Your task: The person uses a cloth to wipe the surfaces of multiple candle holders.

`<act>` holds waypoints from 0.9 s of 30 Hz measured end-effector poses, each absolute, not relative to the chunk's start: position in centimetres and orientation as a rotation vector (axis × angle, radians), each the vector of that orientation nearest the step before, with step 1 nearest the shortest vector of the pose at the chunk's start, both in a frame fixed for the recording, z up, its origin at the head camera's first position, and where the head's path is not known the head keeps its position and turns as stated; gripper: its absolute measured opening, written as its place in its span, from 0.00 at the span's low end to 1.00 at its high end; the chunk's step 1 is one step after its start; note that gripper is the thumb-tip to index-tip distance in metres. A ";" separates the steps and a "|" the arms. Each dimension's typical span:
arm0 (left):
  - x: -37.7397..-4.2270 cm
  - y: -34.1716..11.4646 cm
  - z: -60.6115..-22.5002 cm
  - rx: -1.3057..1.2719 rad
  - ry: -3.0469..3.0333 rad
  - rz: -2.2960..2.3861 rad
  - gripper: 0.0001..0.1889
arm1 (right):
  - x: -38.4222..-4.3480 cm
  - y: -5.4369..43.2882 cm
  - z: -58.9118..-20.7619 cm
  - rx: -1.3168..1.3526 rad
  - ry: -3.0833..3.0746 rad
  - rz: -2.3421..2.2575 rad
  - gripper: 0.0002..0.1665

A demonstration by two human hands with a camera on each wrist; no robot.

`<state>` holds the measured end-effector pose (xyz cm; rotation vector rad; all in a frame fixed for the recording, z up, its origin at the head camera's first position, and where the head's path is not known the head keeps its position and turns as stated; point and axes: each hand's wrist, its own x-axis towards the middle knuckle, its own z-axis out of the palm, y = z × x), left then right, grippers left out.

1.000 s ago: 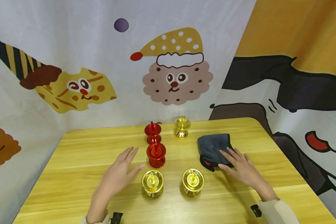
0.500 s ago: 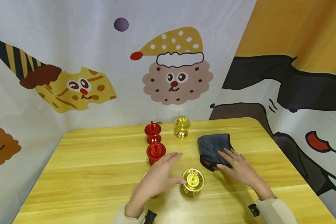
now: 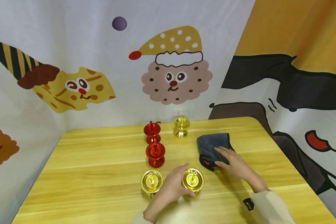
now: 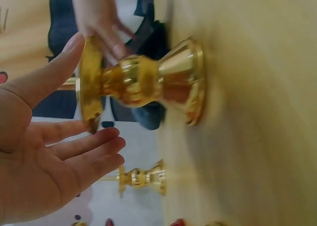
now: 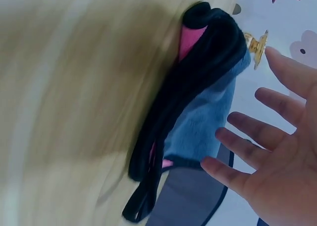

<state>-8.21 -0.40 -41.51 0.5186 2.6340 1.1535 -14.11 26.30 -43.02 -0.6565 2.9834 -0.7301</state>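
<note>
My left hand (image 3: 172, 183) is at a shiny gold candle holder (image 3: 194, 178) that stands upright at the front of the table. In the left wrist view the thumb (image 4: 57, 70) lies at one side of its dish rim and the loosely spread fingers (image 4: 96, 149) at the other. Another gold candle holder (image 3: 151, 182) stands just left of this hand. With fingers spread, my right hand (image 3: 233, 165) hovers over a folded grey-blue cloth (image 3: 212, 146) with black edging and pink showing inside. The right wrist view shows the fingertips (image 5: 225, 169) close over that cloth (image 5: 198, 122).
Two red candle holders, a near one (image 3: 155, 154) and a far one (image 3: 152, 130), stand one behind the other left of centre. A third gold candle holder (image 3: 181, 127) stands near the back edge. Behind the wooden table (image 3: 86, 168) hangs a cartoon-printed curtain (image 3: 128, 102).
My left hand has moved right, across the left gold candle holder, to the one in front at the right. My right hand has shifted slightly left over the cloth.
</note>
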 end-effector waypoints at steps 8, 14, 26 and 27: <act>-8.1 -0.2 -42.3 0.522 2.642 1.142 0.48 | -16.6 23.7 -43.4 -0.602 2.951 -0.800 0.31; -8.0 -0.2 -42.5 0.550 2.644 1.122 0.49 | -17.9 22.1 -44.5 -0.479 2.942 -0.744 0.30; -8.3 0.3 -43.2 0.532 2.651 1.248 0.46 | -18.2 22.1 -44.4 -0.474 2.967 -0.774 0.20; -8.3 0.3 -43.2 0.528 2.647 1.266 0.45 | -18.1 22.3 -44.2 -0.476 2.955 -0.794 0.20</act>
